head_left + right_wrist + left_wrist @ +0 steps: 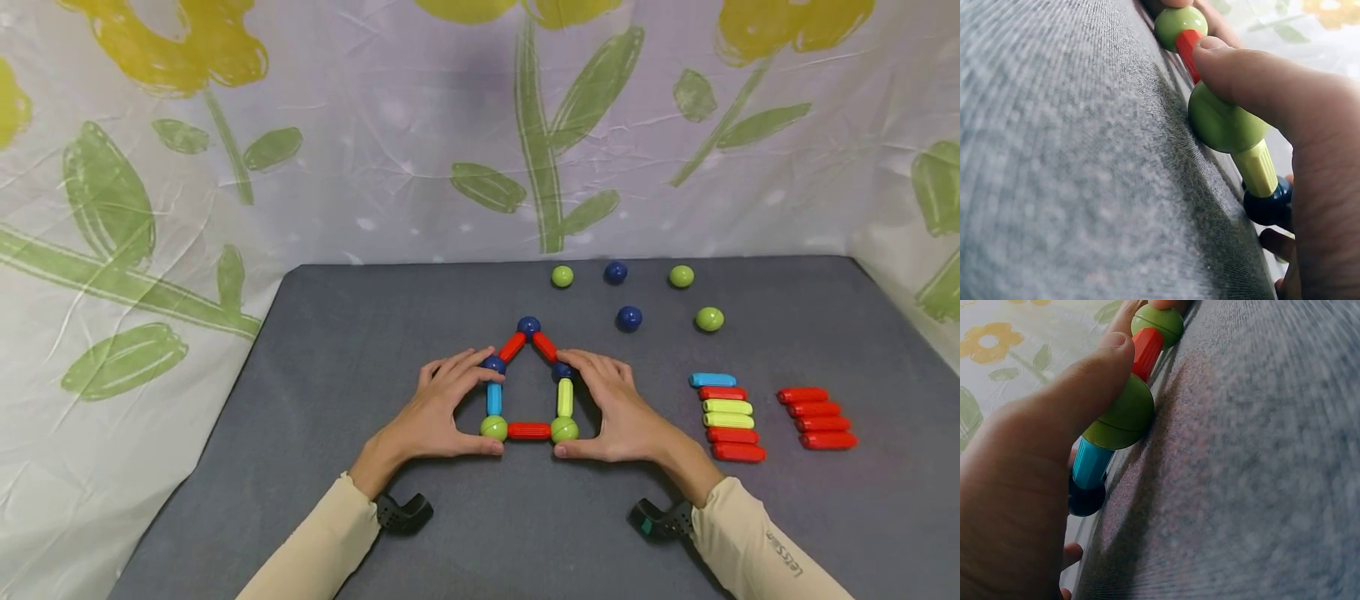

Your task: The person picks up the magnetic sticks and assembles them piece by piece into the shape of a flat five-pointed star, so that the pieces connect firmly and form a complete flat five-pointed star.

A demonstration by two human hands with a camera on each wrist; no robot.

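A house-shaped outline of rods and balls lies flat on the table. Its blue top ball joins two slanting red rods; a blue rod forms the left side, a yellow-green rod the right, a red rod the base. My left hand grips the left side, thumb at the lower green ball, fingers at the blue ball above. On the right side, my right hand does the same, its thumb against the other green ball. Fingers partly cover both side blue balls.
Loose green balls and blue balls lie at the back of the grey table. To the right are a column of mixed rods and a column of red rods. A flowered cloth hangs behind.
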